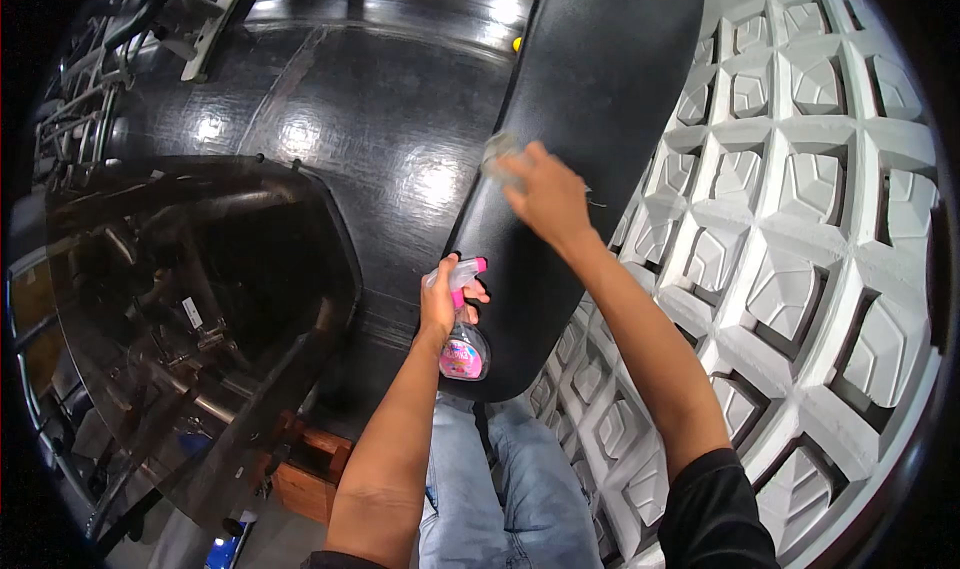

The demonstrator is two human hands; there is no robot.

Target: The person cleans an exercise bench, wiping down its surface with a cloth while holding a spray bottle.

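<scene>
My left hand (444, 299) grips the neck of a clear spray bottle (469, 344) with a pink and white trigger head and a pink label bearing writing. The bottle is upright over the near end of a long black padded bench (592, 96). Further up the bench, my right hand (546, 194) presses a pale, crumpled cloth (501, 153) against the pad's left edge. Hand and cloth are slightly blurred. Part of the cloth is hidden under the fingers.
A white openwork block wall (817, 149) runs along the bench's right side. Black shiny flooring (375, 104) lies to the left. A dark see-through panel (202, 269) stands nearer on the left, with a wooden box (304, 486) below it. Metal frames (97, 111) crowd the far left.
</scene>
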